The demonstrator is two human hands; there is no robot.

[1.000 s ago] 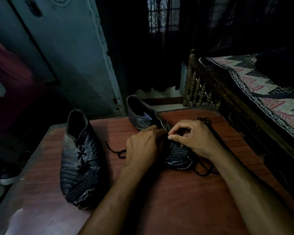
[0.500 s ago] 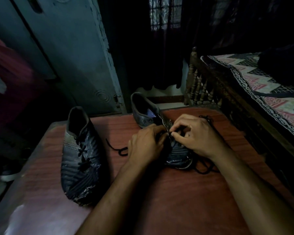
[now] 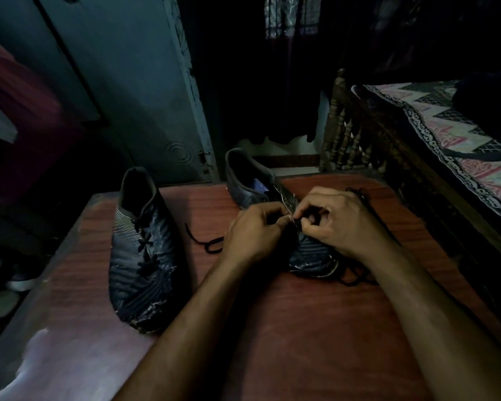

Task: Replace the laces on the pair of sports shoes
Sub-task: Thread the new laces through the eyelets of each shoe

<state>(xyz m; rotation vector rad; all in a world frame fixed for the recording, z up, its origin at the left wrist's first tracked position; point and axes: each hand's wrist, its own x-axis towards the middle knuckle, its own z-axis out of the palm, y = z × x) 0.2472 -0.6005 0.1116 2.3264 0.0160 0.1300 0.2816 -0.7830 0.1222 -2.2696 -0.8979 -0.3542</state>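
Two dark sports shoes stand on a reddish wooden table (image 3: pixel 315 328). The left shoe (image 3: pixel 142 256) is laced with a black lace and lies untouched. Both my hands work over the middle of the right shoe (image 3: pixel 252 183). My left hand (image 3: pixel 255 233) has its fingers curled and pinches at the eyelet area. My right hand (image 3: pixel 339 224) pinches the black lace (image 3: pixel 209 244) right beside it, fingertips nearly touching. Loose ends of that lace trail out to the left of my hands, past the toe, and over my right wrist. My hands hide the eyelets.
A carved wooden bed frame (image 3: pixel 347 140) with a patterned cover (image 3: pixel 460 146) runs along the table's right side. A blue-grey door (image 3: pixel 128 96) stands behind the table. More footwear (image 3: pixel 15 279) lies on the dark floor at the left.
Both hands stay on the right shoe, their fingertips shifting slightly at the eyelets. The view has tilted down a little. The left shoe has not moved.
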